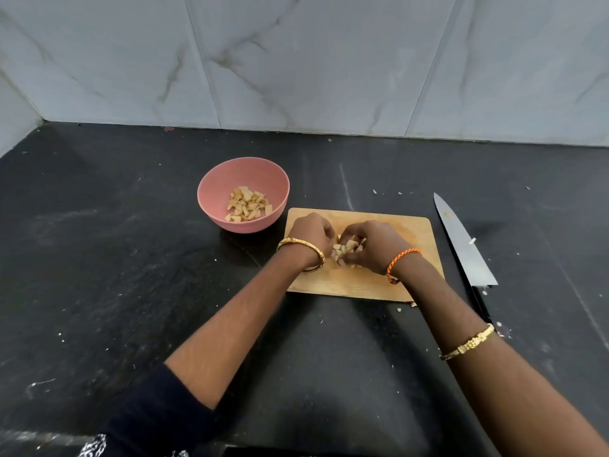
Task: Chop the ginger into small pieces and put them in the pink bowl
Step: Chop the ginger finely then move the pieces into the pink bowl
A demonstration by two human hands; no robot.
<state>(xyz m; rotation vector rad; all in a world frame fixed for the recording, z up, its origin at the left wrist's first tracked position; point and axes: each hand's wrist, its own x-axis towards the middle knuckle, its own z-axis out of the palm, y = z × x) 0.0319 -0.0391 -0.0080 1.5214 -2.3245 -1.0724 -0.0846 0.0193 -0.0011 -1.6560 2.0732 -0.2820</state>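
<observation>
We log: left hand (311, 234) and right hand (375, 244), fingers curled around ginger pieces (346, 250) on cutting board (389, 285), gathering them for pink bowl (217, 196), partly filled. Knife (464, 245) parked on surface, chopping apparently done.

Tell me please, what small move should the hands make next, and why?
Probably lift the gathered ginger pieces and carry them to the pink bowl. Both the left hand and right hand cup the pile on the cutting board; the knife lies aside.
</observation>
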